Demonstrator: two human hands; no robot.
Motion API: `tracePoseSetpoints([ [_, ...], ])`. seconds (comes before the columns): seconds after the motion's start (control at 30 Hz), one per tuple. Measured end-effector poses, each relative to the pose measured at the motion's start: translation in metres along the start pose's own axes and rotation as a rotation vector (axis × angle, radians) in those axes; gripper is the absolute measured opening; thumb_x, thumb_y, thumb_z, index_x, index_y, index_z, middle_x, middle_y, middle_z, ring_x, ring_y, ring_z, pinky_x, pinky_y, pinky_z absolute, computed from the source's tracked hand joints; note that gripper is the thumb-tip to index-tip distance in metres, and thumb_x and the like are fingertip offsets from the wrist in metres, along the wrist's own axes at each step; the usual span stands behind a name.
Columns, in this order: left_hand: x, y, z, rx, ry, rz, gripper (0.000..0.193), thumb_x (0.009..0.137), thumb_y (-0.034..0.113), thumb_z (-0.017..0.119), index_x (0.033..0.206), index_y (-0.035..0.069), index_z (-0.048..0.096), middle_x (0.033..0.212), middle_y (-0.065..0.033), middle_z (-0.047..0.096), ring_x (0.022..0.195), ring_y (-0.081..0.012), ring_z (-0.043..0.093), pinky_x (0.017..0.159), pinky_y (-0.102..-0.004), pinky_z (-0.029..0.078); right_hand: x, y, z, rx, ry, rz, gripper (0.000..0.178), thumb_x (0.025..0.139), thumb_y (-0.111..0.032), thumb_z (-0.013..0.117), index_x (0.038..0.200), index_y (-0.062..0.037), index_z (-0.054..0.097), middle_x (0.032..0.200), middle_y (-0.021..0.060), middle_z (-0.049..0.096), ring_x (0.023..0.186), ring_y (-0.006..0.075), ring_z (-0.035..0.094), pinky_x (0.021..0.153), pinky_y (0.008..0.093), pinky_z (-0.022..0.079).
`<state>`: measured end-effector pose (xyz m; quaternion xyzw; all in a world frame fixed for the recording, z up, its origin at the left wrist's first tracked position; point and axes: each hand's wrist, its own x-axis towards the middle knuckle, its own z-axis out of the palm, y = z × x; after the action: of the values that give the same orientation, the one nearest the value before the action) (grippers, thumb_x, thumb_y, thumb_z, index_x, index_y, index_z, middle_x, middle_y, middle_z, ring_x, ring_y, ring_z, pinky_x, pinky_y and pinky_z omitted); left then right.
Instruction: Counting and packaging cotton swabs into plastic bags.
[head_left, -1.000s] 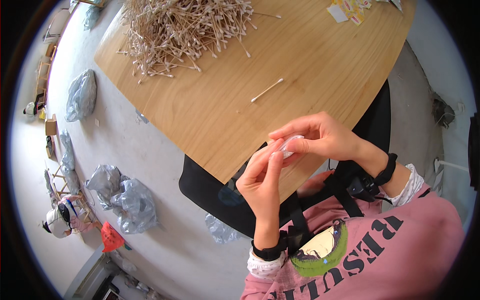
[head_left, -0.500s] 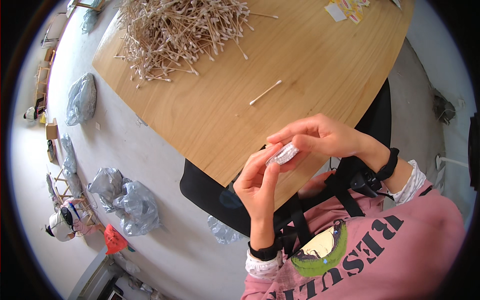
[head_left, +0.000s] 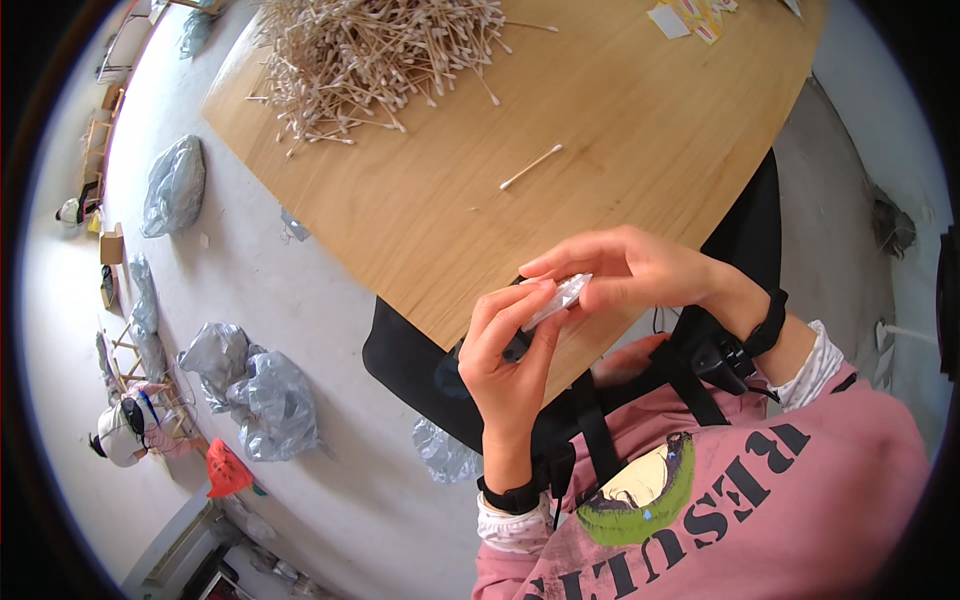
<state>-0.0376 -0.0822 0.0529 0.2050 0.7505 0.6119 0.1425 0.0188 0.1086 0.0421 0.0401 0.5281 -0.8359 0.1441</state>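
Observation:
In front of my body, over the table's near corner, I hold a small clear plastic packet (head_left: 560,301) with something whitish inside. My left hand (head_left: 508,350) pinches its lower left end between thumb and fingers. My right hand (head_left: 640,268) grips the upper right end, thumb below and fingers arched over the top. The fingers cover part of the packet, so its full shape is hidden. Beyond my hands, a single cotton swab (head_left: 531,167) lies slantwise on the wooden table (head_left: 640,130). A large heap of cotton swabs (head_left: 380,60) spreads over the table's far left.
Yellow-and-white printed packets (head_left: 690,20) lie at the far right of the table. A black chair (head_left: 415,375) stands under the near corner. Grey plastic bags (head_left: 270,405) and a red bag (head_left: 228,468) sit on the floor at left, near another person (head_left: 125,432).
The packet has been tilted and turned in my fingers, now showing more of its shiny side. My left hand has shifted slightly left; the view has moved a little.

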Motion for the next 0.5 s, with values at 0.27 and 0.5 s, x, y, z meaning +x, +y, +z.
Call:
tracePoseSetpoints([
  [0.27, -0.01, -0.002, 0.013, 0.128, 0.138, 0.154, 0.018, 0.082, -0.008, 0.074, 0.098, 0.001, 0.076, 0.098, -0.0118, 0.072, 0.088, -0.019, 0.07, 0.074, -0.0289, 0.056, -0.007, 0.017, 0.025, -0.194, 0.363, -0.285, 0.013, 0.091, 0.009, 0.062, 0.099, 0.0012, 0.069, 0.107, 0.0125, 0.073, 0.097, 0.0177, 0.071, 0.082, 0.029, 0.059],
  [0.5, -0.011, -0.012, 0.025, 0.178, 0.234, 0.248, 0.016, 0.082, -0.006, 0.076, 0.097, 0.0, 0.072, 0.096, -0.0123, 0.071, 0.089, -0.0211, 0.068, 0.077, -0.0292, 0.054, -0.009, 0.025, 0.034, -0.315, 0.486, -0.386, 0.01, 0.09, 0.008, 0.065, 0.096, 0.0011, 0.07, 0.106, 0.0139, 0.072, 0.096, 0.0179, 0.071, 0.083, 0.0297, 0.059],
])
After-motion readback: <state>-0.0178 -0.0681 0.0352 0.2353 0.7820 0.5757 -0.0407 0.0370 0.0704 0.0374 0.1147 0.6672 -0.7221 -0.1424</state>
